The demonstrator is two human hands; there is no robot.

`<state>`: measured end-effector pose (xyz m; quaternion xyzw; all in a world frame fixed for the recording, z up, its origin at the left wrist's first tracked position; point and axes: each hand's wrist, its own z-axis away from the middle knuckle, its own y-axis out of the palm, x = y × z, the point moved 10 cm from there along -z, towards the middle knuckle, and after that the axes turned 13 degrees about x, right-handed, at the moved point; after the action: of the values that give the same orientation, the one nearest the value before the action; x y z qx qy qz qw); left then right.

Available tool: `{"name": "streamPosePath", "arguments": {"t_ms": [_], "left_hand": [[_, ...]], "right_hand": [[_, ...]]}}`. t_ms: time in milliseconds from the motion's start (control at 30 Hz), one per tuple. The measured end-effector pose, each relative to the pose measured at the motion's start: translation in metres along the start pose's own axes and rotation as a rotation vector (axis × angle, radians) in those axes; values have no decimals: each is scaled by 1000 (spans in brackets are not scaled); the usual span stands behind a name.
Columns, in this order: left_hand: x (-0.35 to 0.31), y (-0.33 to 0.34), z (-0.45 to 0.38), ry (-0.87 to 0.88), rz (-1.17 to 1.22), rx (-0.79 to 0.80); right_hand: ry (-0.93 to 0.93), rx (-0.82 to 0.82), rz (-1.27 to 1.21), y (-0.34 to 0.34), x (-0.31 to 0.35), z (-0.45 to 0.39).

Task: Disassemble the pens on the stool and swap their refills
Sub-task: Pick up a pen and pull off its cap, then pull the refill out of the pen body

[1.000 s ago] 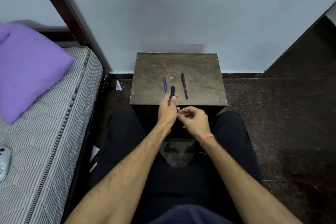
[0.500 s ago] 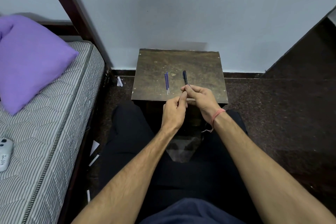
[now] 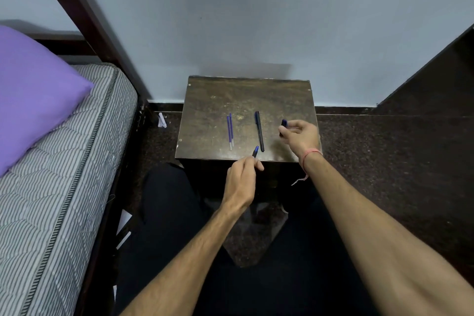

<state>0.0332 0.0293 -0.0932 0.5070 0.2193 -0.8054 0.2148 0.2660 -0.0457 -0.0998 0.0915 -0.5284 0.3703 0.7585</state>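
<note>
On the brown wooden stool (image 3: 246, 95) two thin blue refills (image 3: 230, 131) lie side by side at the left. A whole dark pen (image 3: 259, 131) lies near the middle. My left hand (image 3: 242, 182), at the stool's near edge, grips a dark blue pen barrel (image 3: 255, 151) whose end points up toward the dark pen. My right hand (image 3: 301, 137), over the stool's right side, pinches a short dark pen cap (image 3: 283, 127). The hands are apart.
A bed with a striped mattress (image 3: 64, 187) and a purple pillow (image 3: 33, 95) lies at the left, its dark frame post (image 3: 87, 23) rising beside the stool. A pale wall stands behind. Paper scraps (image 3: 162, 120) lie on the dark floor. My legs are below the stool.
My hands were together at the stool's near edge on one pen. They have since pulled apart: the right hand moved right with the cap, and the left keeps the barrel.
</note>
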Motion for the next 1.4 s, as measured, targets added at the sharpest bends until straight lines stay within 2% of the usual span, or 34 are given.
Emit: {"name": "streamPosePath", "arguments": {"t_ms": [67, 300, 600, 800, 867, 1000, 1133, 1267, 1333, 1400], "left_hand": [[-2, -2, -7, 1, 41, 0], [3, -3, -33, 14, 180, 38], [8, 1, -49, 16, 161, 44], [11, 8, -53, 0, 193, 32], [11, 13, -52, -16, 199, 20], [7, 16, -46, 33, 127, 23], [7, 11, -35, 61, 102, 31], [16, -1, -16, 59, 165, -83], [16, 5, -9, 58, 162, -65], [19, 14, -5, 35, 290, -10]], "right_hand": [[-6, -33, 115, -3, 2, -19], [-18, -86, 245, 7, 1, -61], [-21, -144, 253, 2, -4, -80], [-27, -231, 161, -17, -1, -52], [-58, -143, 77, -3, -2, -29], [-137, 190, -165, 52, -3, 30], [-128, 182, -281, 61, -11, 57], [-99, 190, -264, 69, -14, 68], [-39, 243, -321, 78, -19, 73], [27, 355, -447, 86, -25, 78]]}}
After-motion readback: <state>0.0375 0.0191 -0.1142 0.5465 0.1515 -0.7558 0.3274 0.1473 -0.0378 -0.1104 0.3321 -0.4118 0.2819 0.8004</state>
